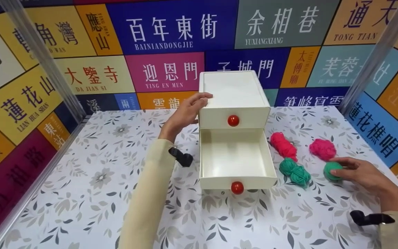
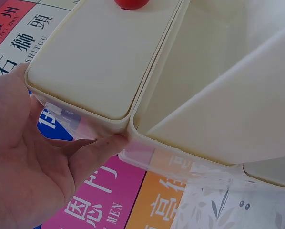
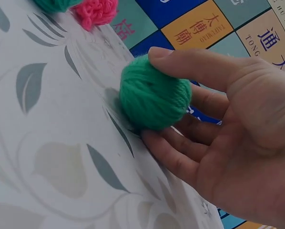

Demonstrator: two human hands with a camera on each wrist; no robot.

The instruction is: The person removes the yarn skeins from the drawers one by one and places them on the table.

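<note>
A white two-drawer cabinet (image 1: 233,90) with red round knobs stands on the table, its lower drawer (image 1: 238,182) pulled out with nothing visible inside. My left hand (image 1: 187,114) holds the cabinet's upper left side, fingers bent over the top edge. In the left wrist view, one of its digits reaches the corner between the two drawers. A green ball of yarn (image 3: 154,95) is gripped by my right hand (image 1: 365,174), thumb over it and fingers around its far side. Whether the ball touches the table I cannot tell.
Right of the drawer lie a red yarn skein (image 1: 283,146) and a green yarn skein (image 1: 294,172). A pink yarn bundle (image 1: 322,149) sits behind the right hand. The floral tabletop (image 1: 92,204) ends at colourful panels (image 1: 171,27) with Chinese lettering, at the back and sides.
</note>
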